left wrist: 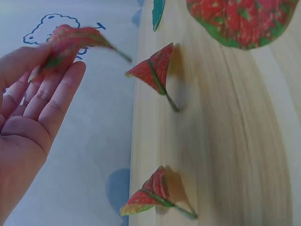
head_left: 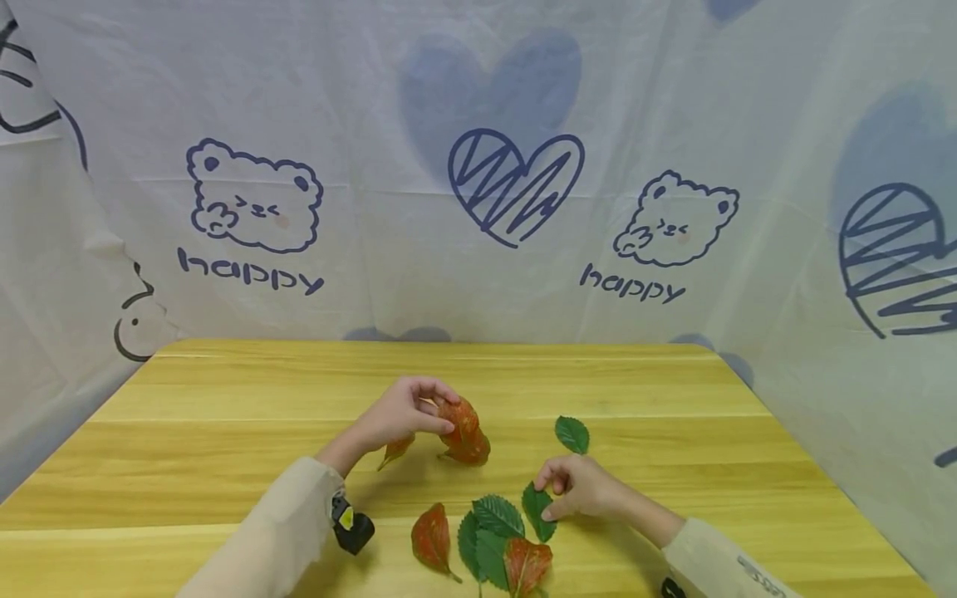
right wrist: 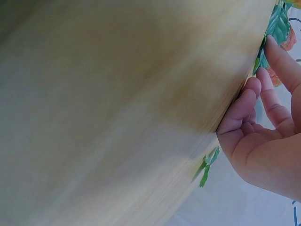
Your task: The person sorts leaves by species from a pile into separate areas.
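My left hand [head_left: 407, 411] pinches a mottled red leaf [head_left: 459, 414] between thumb and fingers; in the left wrist view this red leaf [left wrist: 77, 42] is raised and blurred. Just past it another red leaf [head_left: 473, 450] rests on the table, and one more red leaf [head_left: 397, 449] lies below the left hand. With thumb and fingertips my right hand [head_left: 586, 488] pinches a serrated green leaf [head_left: 536, 512], close beside the loose group of leaves. In the right wrist view the fingertips meet at the green leaf [right wrist: 278, 28].
Near the front of the wooden table [head_left: 262, 390] several green leaves [head_left: 498, 516] overlap, with a red leaf [head_left: 527, 563] over them. A separate red leaf [head_left: 431, 538] lies to their left. A single green leaf [head_left: 571, 434] lies beyond the right hand. A printed cloth [head_left: 374, 249] hangs behind.
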Demonstrator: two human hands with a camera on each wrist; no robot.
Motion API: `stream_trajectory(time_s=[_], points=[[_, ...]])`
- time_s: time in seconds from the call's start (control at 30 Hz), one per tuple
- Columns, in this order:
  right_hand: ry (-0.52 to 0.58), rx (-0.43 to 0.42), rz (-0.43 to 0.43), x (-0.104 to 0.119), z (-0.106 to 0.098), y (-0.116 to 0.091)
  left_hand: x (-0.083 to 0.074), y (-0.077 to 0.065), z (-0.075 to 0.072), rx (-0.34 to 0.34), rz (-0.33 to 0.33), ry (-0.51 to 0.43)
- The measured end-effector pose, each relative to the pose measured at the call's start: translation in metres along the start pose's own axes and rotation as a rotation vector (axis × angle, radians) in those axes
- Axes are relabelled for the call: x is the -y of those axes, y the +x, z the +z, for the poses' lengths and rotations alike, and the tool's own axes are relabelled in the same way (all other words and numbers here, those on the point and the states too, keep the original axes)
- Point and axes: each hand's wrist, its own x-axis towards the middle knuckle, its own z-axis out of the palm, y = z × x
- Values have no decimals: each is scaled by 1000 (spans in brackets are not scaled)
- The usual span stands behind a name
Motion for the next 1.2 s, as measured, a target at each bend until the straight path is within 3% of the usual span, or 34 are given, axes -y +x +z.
stream_trajectory(time_s=[0.13,0.37,0.73,1.0,1.2], points=[[19,3,15,1,0,0,0,-1,-6,-38,-6,-9],[19,1,24,-1,1,0,1,-3,-13,-128,-2,160],[7,0,13,-2,1,0,2,1,-11,-264,-198,345],[12,4,2,-3,1,0,6,3,-9,-257,-313,431],[17,4,2,-4,0,0,8,4,-8,-208,-365,480]])
